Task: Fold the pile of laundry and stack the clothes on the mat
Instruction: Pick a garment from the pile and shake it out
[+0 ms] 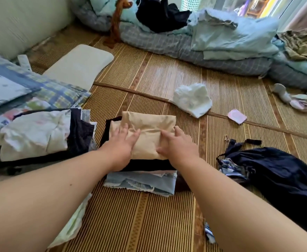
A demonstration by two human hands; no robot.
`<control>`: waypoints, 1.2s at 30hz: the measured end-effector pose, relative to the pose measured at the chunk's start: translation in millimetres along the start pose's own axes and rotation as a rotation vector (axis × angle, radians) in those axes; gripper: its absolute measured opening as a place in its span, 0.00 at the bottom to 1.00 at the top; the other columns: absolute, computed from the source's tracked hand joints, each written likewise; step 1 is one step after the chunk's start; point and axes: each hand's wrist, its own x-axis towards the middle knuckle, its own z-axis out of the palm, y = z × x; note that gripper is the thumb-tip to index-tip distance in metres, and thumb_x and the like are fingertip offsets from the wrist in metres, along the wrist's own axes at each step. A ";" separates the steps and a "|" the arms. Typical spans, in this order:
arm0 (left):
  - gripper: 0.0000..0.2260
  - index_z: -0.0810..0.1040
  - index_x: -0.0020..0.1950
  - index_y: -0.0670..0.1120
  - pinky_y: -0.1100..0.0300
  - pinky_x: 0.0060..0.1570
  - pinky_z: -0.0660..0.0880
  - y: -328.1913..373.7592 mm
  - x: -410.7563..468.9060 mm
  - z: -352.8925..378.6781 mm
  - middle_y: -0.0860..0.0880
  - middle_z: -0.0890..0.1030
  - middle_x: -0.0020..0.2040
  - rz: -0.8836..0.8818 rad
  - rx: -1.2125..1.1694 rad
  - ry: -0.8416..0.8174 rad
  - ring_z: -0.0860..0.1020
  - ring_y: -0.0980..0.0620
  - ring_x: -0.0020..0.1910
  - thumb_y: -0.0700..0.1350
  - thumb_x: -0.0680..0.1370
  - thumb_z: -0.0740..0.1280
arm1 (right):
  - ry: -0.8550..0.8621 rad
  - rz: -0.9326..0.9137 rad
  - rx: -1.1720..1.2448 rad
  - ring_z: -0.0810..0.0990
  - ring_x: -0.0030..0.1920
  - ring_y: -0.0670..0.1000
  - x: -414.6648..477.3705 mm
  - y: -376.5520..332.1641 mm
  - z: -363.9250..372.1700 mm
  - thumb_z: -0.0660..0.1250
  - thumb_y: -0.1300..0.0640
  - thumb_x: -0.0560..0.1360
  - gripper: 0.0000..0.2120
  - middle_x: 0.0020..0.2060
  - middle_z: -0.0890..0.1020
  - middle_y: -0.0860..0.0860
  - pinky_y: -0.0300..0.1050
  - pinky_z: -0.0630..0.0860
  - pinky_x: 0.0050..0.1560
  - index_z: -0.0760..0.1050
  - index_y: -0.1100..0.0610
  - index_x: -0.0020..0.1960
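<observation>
A folded tan garment (149, 124) lies on top of a stack on the woven mat (167, 73). Under it is a black folded piece (145, 163), and below that a light blue denim piece with lace trim (141, 182). My left hand (123, 142) rests flat on the tan garment's left side, fingers spread. My right hand (176, 142) presses its right side, fingers curled over the near right edge. A second stack with a white garment over dark cloth (40, 135) stands to the left. A dark navy garment (279, 175) lies unfolded at the right.
A crumpled white cloth (192, 99) and a small pink item (237, 116) lie on the mat beyond the stack. Blue-grey bedding (221, 42) with dark clothes runs along the back. A cream pillow (80, 64) and a patterned quilt (21, 88) are at the left.
</observation>
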 end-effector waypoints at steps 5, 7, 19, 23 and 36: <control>0.38 0.35 0.77 0.60 0.42 0.75 0.43 2.0 -7.2 7.3 0.46 0.30 0.77 -0.037 -0.035 -0.009 0.33 0.43 0.77 0.36 0.79 0.55 | 0.017 -0.024 0.053 0.61 0.72 0.59 -2.6 3.5 12.5 0.62 0.39 0.77 0.32 0.79 0.49 0.51 0.60 0.65 0.69 0.52 0.38 0.77; 0.38 0.37 0.77 0.62 0.40 0.73 0.38 7.7 -9.9 1.4 0.49 0.30 0.77 -0.080 -0.082 0.014 0.30 0.45 0.76 0.37 0.78 0.56 | 0.069 -0.036 0.093 0.58 0.74 0.59 -7.0 4.9 14.3 0.61 0.38 0.77 0.32 0.79 0.48 0.52 0.60 0.61 0.70 0.51 0.39 0.77; 0.37 0.46 0.76 0.66 0.45 0.66 0.28 161.5 -35.1 28.6 0.61 0.34 0.76 0.383 -0.068 0.079 0.26 0.55 0.72 0.51 0.71 0.60 | 0.258 0.149 0.324 0.52 0.77 0.52 -103.3 130.6 41.2 0.59 0.37 0.77 0.36 0.78 0.51 0.50 0.57 0.54 0.74 0.48 0.46 0.79; 0.36 0.48 0.78 0.62 0.39 0.72 0.39 235.3 -26.1 95.0 0.57 0.43 0.79 0.368 0.001 -0.092 0.37 0.52 0.77 0.53 0.75 0.64 | 0.138 0.353 0.265 0.54 0.77 0.52 -154.6 220.6 71.5 0.60 0.38 0.77 0.37 0.78 0.53 0.51 0.54 0.57 0.73 0.47 0.47 0.79; 0.41 0.46 0.80 0.54 0.55 0.48 0.72 347.3 16.0 217.1 0.41 0.74 0.65 -0.223 -0.384 -0.022 0.76 0.40 0.55 0.43 0.75 0.69 | -0.020 0.647 0.211 0.61 0.73 0.56 -262.5 451.5 131.8 0.66 0.45 0.77 0.40 0.78 0.51 0.51 0.51 0.67 0.68 0.43 0.45 0.79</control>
